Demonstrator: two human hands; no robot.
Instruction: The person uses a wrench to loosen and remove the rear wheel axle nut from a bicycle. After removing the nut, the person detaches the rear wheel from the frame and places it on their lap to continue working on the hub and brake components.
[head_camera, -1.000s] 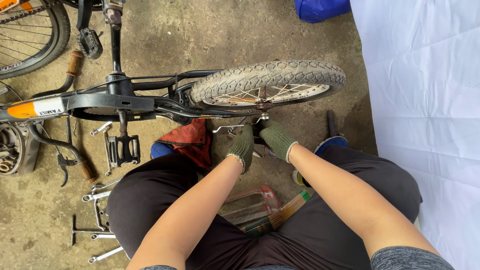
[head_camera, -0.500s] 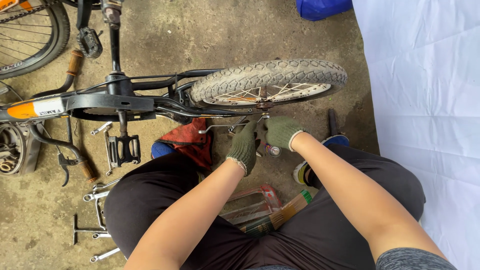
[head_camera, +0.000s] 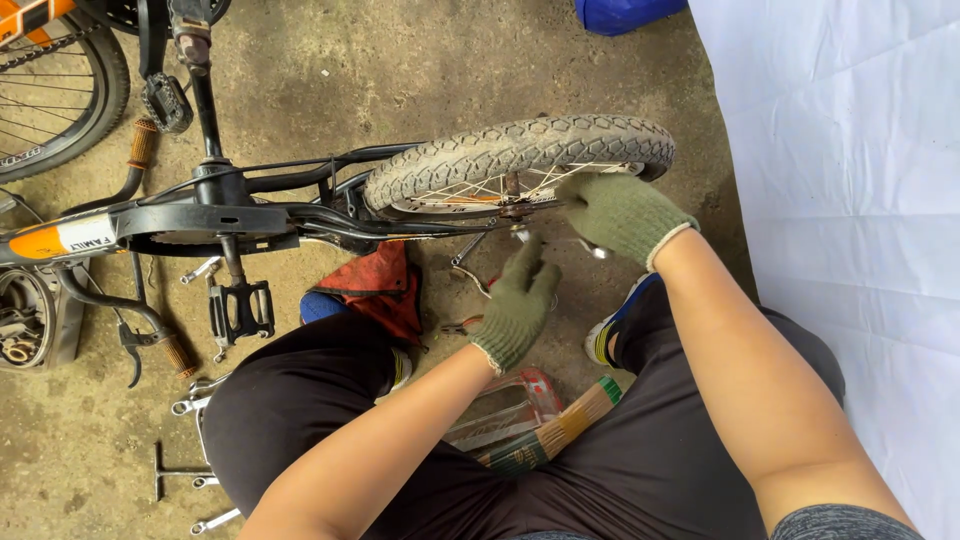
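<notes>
Under the wheel (head_camera: 520, 160), the right hand (head_camera: 622, 215) pinches a small metal part by the hub. Just below, the left hand (head_camera: 518, 305) hangs half open, holding nothing.

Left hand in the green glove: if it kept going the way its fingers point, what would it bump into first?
Probably the wheel hub of the small bike wheel. The left hand points up toward it, just below. Depth is hard to judge, so it might pass in front.

Two green knitted-glove hands, left (head_camera: 517, 305) and right (head_camera: 620, 213); two spoked rubber-tyred bicycle wheels (head_camera: 520, 160) (head_camera: 60, 100); two black metal pedals (head_camera: 240, 310) (head_camera: 166, 102).
</notes>
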